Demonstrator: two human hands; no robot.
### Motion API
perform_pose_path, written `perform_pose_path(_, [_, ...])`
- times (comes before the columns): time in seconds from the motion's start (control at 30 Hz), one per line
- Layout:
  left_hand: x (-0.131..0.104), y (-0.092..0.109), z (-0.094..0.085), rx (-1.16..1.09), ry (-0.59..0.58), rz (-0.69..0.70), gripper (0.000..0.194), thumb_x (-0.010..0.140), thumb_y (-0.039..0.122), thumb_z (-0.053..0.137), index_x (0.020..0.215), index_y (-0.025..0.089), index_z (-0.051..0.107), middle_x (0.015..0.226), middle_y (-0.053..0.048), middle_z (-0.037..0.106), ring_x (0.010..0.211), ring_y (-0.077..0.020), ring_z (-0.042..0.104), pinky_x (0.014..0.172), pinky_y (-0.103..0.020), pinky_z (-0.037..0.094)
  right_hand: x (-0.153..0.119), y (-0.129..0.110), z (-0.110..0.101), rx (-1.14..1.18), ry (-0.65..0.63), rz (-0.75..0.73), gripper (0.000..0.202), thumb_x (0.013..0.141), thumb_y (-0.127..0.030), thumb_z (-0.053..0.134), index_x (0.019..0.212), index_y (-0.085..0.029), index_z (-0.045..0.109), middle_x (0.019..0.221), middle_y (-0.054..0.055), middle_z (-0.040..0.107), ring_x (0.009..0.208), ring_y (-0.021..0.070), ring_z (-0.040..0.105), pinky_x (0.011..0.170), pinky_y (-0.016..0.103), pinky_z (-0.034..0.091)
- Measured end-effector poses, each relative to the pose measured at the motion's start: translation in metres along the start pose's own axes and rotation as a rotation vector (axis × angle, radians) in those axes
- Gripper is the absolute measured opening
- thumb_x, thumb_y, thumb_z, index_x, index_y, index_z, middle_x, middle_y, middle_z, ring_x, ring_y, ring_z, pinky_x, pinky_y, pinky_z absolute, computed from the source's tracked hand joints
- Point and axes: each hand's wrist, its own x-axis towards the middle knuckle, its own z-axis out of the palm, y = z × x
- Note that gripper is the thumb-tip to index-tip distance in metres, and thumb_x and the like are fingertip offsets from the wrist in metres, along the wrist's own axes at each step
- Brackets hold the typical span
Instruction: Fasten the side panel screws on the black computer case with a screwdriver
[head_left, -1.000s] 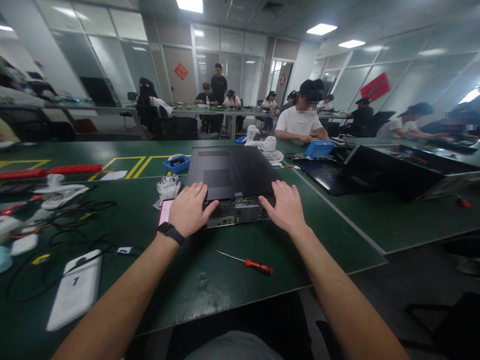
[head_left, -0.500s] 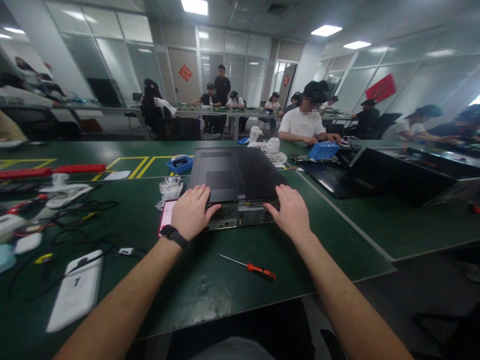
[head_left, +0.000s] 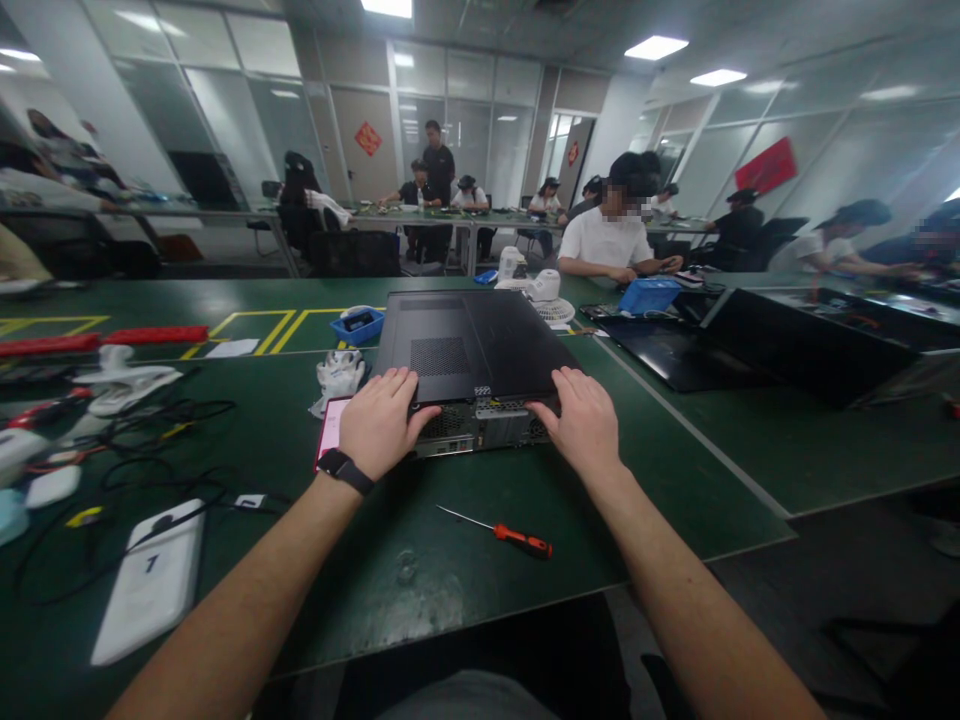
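A black desktop computer case [head_left: 517, 335] lies flat on the green table, its metal rear face with ports [head_left: 502, 430] towards me. Its black cover panel [head_left: 450, 320] is on top, with a vent mesh at the left. At the near left corner, my left hand [head_left: 381, 412] grips the cover's edge, fingers over the top and thumb at the rear face. My right hand [head_left: 585, 415] holds the near right corner in the same way. Whether the cover is loose from the case I cannot tell. In front of the case lies a screwdriver [head_left: 510, 535] with a red and black handle.
Left of the case are white gloves [head_left: 339, 378], a blue tray [head_left: 357, 325], a pink-edged sheet [head_left: 330, 432], tangled cables and a white case marked 1 [head_left: 150, 580]. Behind it stands a white fan [head_left: 547, 300]. An opened computer case [head_left: 810, 345] sits right; a co-worker [head_left: 607, 240] sits opposite.
Both hands stay at the near corners, and the case shows no clear movement. The view has shifted very slightly. The co-worker opposite has moved their hands a little.
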Motion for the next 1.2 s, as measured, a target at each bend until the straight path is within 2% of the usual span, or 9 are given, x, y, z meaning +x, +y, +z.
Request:
perform_pose_path(0.17, [-0.0006,0.0009,-0.0004,0.012,0.006,-0.002,0.06,0.105,0.054,0.053,0.141,0.007,0.064,0.151,-0.023,0.065,0.142,-0.039,0.061,0.122,-0.052,0.046,-0.0005,-0.0001,0.0007,0.002,0.001,0.012,0.067,0.101,-0.058,0.055,0.15,-0.011,0.056,0.151,0.025,0.062,0.143,0.0392,0.057,0.121,0.062,0.043])
perform_pose_path(0.37, [-0.0016,-0.0001,0.0017,0.008,0.031,-0.006,0.058,0.105,0.055,0.051,0.142,0.012,0.064,0.15,-0.021,0.066,0.141,-0.0379,0.062,0.12,-0.052,0.047,-0.0013,-0.0014,0.0005,0.021,0.014,0.017,0.066,0.101,-0.057,0.054,0.149,-0.012,0.056,0.151,0.024,0.063,0.143,0.0393,0.057,0.121,0.062,0.043])
perform_pose_path(0.77, [-0.0037,0.0047,-0.0002,0.012,0.035,-0.005,0.064,0.107,0.054,0.049,0.143,0.002,0.063,0.152,-0.026,0.063,0.142,-0.0402,0.06,0.123,-0.052,0.043,-0.006,-0.0079,0.0,0.031,0.01,0.045,0.069,0.103,-0.057,0.048,0.154,-0.011,0.051,0.155,0.024,0.059,0.148,0.04,0.051,0.124,0.065,0.039])
perform_pose_path(1.0, [-0.0044,0.0048,-0.0006,0.017,0.042,-0.003,0.064,0.107,0.054,0.049,0.143,0.004,0.063,0.152,-0.025,0.063,0.142,-0.0398,0.06,0.122,-0.052,0.044,-0.0081,-0.0087,-0.0003,0.013,-0.007,0.045,0.069,0.103,-0.056,0.048,0.155,-0.011,0.048,0.158,0.024,0.056,0.151,0.039,0.048,0.126,0.063,0.037])
perform_pose_path(1.2, [-0.0036,0.004,0.0014,0.006,0.058,-0.011,0.061,0.106,0.052,0.055,0.14,0.003,0.065,0.15,-0.025,0.065,0.139,-0.0402,0.063,0.12,-0.053,0.047,-0.007,-0.0058,0.0042,0.033,0.051,0.03,0.066,0.102,-0.057,0.053,0.15,-0.011,0.054,0.152,0.024,0.061,0.145,0.0391,0.054,0.123,0.063,0.041])
